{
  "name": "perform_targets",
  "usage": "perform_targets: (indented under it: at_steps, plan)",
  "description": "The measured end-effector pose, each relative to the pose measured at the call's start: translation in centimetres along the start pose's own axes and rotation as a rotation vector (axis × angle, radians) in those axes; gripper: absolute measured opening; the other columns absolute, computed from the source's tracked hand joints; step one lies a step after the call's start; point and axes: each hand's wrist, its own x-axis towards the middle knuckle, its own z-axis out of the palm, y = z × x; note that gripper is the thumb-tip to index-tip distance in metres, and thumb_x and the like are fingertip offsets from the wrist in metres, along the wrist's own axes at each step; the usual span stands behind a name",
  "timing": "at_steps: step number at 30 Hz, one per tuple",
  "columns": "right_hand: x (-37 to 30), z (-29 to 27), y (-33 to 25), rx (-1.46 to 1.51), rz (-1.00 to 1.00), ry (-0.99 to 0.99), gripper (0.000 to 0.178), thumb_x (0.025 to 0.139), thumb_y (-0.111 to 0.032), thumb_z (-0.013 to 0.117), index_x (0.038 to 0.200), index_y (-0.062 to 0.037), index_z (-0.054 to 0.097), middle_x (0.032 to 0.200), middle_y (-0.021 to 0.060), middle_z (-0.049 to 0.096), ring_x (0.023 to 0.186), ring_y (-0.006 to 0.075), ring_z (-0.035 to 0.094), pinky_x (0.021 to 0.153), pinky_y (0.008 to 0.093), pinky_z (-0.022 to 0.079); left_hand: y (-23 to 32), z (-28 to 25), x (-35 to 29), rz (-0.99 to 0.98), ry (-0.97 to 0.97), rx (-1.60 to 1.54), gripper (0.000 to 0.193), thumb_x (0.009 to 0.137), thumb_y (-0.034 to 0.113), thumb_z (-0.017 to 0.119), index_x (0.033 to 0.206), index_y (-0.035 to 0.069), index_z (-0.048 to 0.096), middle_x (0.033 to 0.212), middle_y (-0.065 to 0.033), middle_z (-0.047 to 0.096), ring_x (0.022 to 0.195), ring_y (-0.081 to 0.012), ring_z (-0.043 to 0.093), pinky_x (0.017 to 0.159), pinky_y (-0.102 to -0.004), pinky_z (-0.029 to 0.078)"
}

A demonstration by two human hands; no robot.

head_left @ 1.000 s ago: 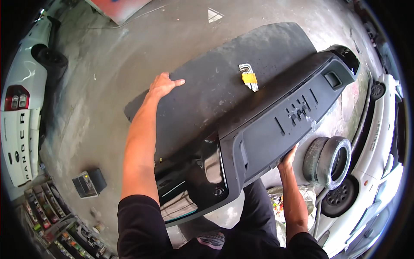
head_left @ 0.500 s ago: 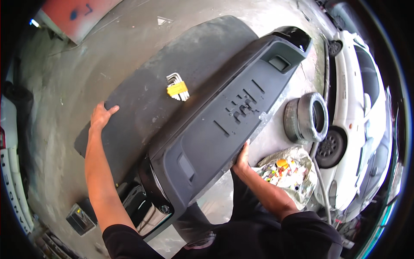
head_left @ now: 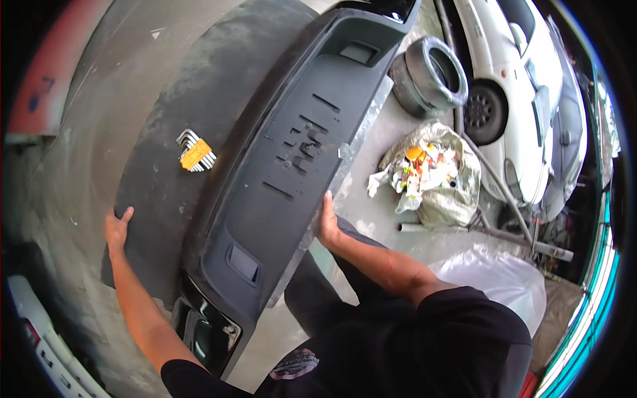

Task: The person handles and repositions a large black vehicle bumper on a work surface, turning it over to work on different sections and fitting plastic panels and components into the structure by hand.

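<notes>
A long black car bumper [head_left: 265, 192] lies slantwise on a dark board [head_left: 156, 205] with a rounded far edge. My left hand [head_left: 117, 229] grips the board's left edge, thumb on top and the other fingers mostly hidden. On the near side, my right hand [head_left: 327, 222] closes on the board's grey edge just beside the bumper, its thumb pointing up and its fingers hidden underneath. Between my left hand and the bumper, a set of hex keys [head_left: 196, 152] in a yellow holder rests on the board. The bumper has slots and holes in its middle and glossy black ends.
Two stacked tyres [head_left: 434, 69] stand on the right, near a white car [head_left: 491, 50]. Closer in are an open sack of scraps [head_left: 451, 199], a pipe [head_left: 501, 172] and a clear plastic bag [head_left: 497, 278]. A red panel [head_left: 53, 73] is at far left, a white car part [head_left: 46, 338] lower left.
My view has turned, so the bumper, board and hex keys appear farther left and the tyres higher. The plastic bag now shows at right. Both hands keep their hold on the board's edges.
</notes>
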Motion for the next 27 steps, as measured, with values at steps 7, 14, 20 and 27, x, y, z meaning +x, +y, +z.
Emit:
perform_targets:
  at_steps: [7,14,20,27]
  plan:
    - [-3.4,1.7,-7.3,-0.175,0.218,-0.205,0.083,0.098,-0.072,0.040,0.152,-0.0078,0.039,0.147,0.0164,0.048,0.131,0.0321,0.049,0.111,0.0497,0.038,-1.9,-1.4,-2.8,-0.093,-0.108,-0.193,0.070,0.082,0.041,0.081,0.128,-0.007,0.060,0.120,-0.0235,0.069,0.110,-0.0342,0.067,0.097,-0.0418,0.051]
    - [5.7,-1.9,-15.4,-0.119,-0.168,-0.159,0.069,0.101,-0.069,0.037,0.142,-0.0149,0.048,0.135,0.0084,0.059,0.121,0.0244,0.056,0.103,0.0420,0.047,0.1,-1.2,-2.6,-0.068,-0.098,-0.250,0.081,0.077,0.055,0.081,0.131,-0.002,0.062,0.114,-0.0178,0.072,0.104,-0.0278,0.069,0.093,-0.0387,0.052]
    - [3.7,1.2,-12.4,-0.263,-0.268,-0.079,0.083,0.101,-0.071,0.021,0.157,-0.0105,0.031,0.161,0.0118,0.034,0.146,0.0327,0.033,0.121,0.0477,0.026,-1.0,-2.5,-7.2,-0.228,0.038,-0.201,0.099,0.076,0.058,0.079,0.149,0.000,0.043,0.149,-0.0216,0.050,0.139,-0.0357,0.047,0.114,-0.0436,0.039]
    - [0.8,-2.7,-4.5,-0.309,-0.273,-0.083,0.089,0.098,-0.077,0.019,0.159,-0.0119,0.028,0.163,0.0095,0.032,0.147,0.0318,0.031,0.121,0.0450,0.026,-5.6,-2.5,-14.1,-0.257,0.004,-0.138,0.086,0.079,0.055,0.077,0.145,0.005,0.051,0.146,-0.0187,0.055,0.139,-0.0329,0.048,0.114,-0.0435,0.038]
